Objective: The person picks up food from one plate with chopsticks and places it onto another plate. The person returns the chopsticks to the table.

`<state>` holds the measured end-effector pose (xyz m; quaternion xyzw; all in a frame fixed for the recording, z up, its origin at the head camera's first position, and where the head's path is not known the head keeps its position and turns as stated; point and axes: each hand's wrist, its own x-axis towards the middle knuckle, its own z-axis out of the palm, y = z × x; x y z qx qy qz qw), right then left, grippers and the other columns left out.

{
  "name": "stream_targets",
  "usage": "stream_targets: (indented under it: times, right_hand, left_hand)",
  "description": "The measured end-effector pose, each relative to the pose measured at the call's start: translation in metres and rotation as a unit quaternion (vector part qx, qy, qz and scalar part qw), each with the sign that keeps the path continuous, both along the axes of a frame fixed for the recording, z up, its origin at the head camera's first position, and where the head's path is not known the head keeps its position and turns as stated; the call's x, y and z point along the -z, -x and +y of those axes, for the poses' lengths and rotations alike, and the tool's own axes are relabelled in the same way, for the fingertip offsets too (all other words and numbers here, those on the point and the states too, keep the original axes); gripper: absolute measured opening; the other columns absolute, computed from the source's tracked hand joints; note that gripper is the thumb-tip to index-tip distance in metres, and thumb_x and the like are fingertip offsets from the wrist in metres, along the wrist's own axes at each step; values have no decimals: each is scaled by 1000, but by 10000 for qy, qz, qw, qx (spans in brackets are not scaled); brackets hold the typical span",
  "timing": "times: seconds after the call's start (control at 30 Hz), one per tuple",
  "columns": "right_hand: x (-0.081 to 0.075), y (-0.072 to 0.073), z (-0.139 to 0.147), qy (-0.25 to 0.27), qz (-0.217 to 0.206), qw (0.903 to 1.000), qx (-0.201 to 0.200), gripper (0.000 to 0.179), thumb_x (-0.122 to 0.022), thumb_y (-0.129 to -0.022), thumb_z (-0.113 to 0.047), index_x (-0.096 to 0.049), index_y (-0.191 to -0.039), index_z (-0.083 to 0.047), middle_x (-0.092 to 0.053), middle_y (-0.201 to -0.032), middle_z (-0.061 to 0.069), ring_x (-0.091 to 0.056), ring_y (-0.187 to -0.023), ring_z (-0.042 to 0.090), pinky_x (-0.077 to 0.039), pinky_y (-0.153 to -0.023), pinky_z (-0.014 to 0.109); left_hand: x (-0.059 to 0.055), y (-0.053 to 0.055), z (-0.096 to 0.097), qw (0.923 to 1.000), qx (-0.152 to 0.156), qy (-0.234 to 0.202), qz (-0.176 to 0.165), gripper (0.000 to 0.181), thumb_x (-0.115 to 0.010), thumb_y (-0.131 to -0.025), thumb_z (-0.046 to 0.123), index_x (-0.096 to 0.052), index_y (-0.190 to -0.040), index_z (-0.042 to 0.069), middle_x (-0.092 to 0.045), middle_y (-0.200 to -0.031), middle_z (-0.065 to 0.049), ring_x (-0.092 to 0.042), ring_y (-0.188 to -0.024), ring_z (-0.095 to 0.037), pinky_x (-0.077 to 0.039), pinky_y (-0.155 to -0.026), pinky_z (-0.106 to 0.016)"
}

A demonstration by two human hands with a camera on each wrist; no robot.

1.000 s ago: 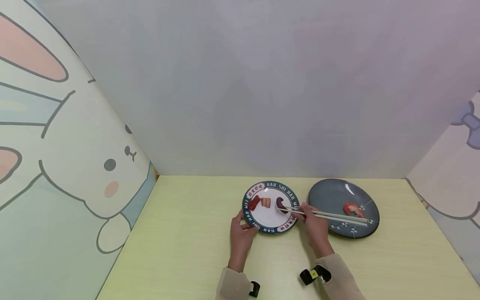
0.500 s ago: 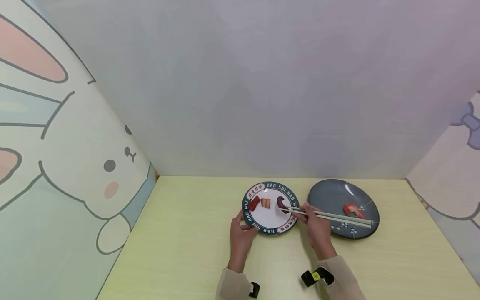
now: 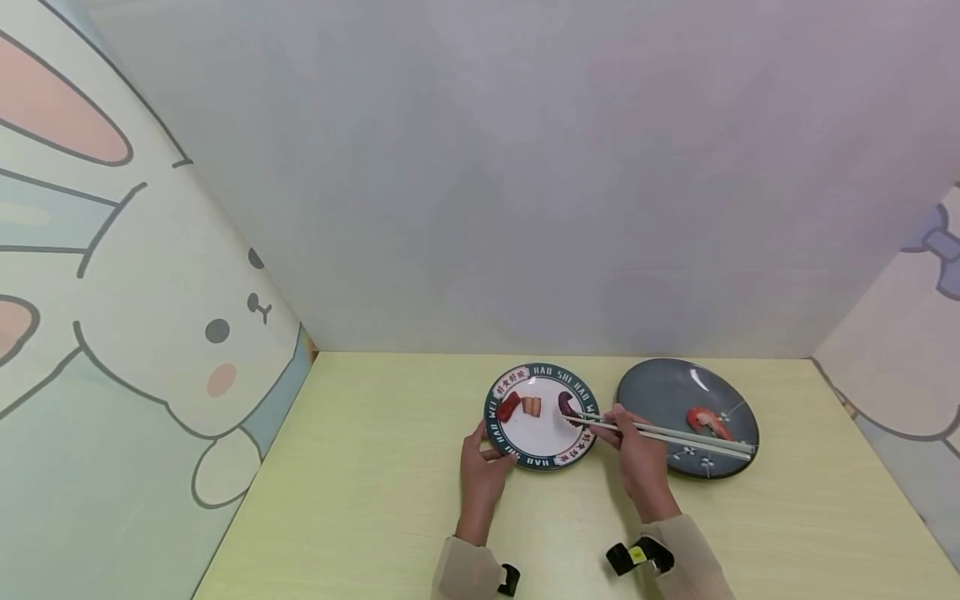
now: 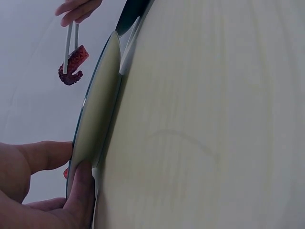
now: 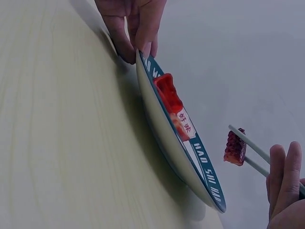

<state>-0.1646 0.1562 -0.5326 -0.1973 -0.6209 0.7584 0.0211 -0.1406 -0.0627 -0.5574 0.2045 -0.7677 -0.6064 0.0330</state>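
My left hand (image 3: 482, 477) pinches the near-left rim of a round white plate (image 3: 536, 436) with a green lettered border. In the left wrist view the thumb and fingers sit on either side of its edge. My right hand (image 3: 639, 462) grips a pair of pale chopsticks (image 3: 701, 439). Between their tips is a dark red octopus tentacle piece (image 5: 234, 148), raised above the plate in both wrist views. A glossy red food piece (image 3: 507, 406) and a striped pork belly piece (image 3: 532, 406) lie on the plate.
To the right stands a dark blue-grey plate (image 3: 652, 392) with white blossoms, bearing an orange-red shrimp (image 3: 707, 421). Both plates rest on a pale wooden table (image 3: 375, 467). A grey wall (image 3: 480, 208) rises behind, with cartoon panels (image 3: 165, 350) at the sides.
My right hand, with the chopsticks and tentacle piece, has shifted slightly to the right. The left hand and both plates have stayed in place.
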Motion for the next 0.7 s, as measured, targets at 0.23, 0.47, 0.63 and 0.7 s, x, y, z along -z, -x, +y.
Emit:
stream_targets:
  times: [0.23, 0.47, 0.63, 0.7]
  right_hand:
    - [-1, 0, 3, 338, 180, 9991, 178, 33, -52, -112, -18, -66, -116, 12, -66, -104, 8, -78, -80, 8, -59, -88, 24]
    - [-2, -2, 11, 378, 140, 9990, 211, 32, -54, -111, -21, -68, -115, 8, -70, -101, 3, -78, -81, 6, -57, -88, 19]
    - [-5, -5, 14, 543, 172, 9980, 291, 26, -55, -111, -20, -74, -102, -4, -69, -101, 1, -78, -81, 8, -59, -88, 22]
    - [-6, -5, 16, 603, 214, 9973, 356, 26, -56, -110, -19, -75, -98, -6, -69, -101, 0, -78, -80, 9, -59, -87, 23]
  left_hand:
    - [-1, 0, 0, 10000, 17, -43, 13, 79, -77, -83, -9, -47, -156, 0, -56, -126, -13, -63, -94, -20, -57, -73, -31]
    - [-1, 0, 0, 10000, 15, -52, 12, 80, -77, -83, -9, -46, -156, -1, -56, -126, -13, -63, -94, -21, -57, -73, -31]
    - [0, 0, 0, 10000, 8, -47, 9, 79, -78, -84, -8, -46, -156, 0, -57, -126, -13, -63, -94, -20, -57, -73, -30]
    - [0, 0, 0, 10000, 8, -45, 15, 79, -78, -84, -8, -47, -156, 0, -57, -126, -13, -63, -94, -20, -57, -73, -30]
